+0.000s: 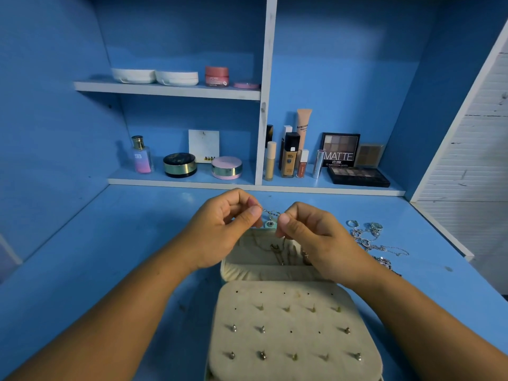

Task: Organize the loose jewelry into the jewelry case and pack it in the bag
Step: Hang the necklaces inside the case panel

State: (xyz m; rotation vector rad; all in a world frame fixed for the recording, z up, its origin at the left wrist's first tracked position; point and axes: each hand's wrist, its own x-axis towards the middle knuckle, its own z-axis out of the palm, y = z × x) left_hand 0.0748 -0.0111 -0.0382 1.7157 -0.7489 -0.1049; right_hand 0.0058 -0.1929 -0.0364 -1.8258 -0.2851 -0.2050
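An open cream jewelry case (pixel 288 273) lies on the blue desk in front of me. Its near panel (pixel 291 331) carries several stud earrings in rows of holes. The far compartment (pixel 264 251) holds a thin chain and a few gold pieces. Above that compartment my left hand (pixel 225 229) and my right hand (pixel 316 237) each pinch one end of a thin silver chain (pixel 270 213) stretched between them. Loose silver jewelry (pixel 373 243), rings and tangled chains, lies on the desk to the right of my right hand.
Cosmetics stand on the low shelf behind: a perfume bottle (pixel 141 155), round compacts (pixel 180 165), foundation bottles (pixel 288 158) and eyeshadow palettes (pixel 357 176). The upper shelf (pixel 165 89) holds white compacts and a pink jar (pixel 216 76). A white divider (pixel 265 105) splits the shelves.
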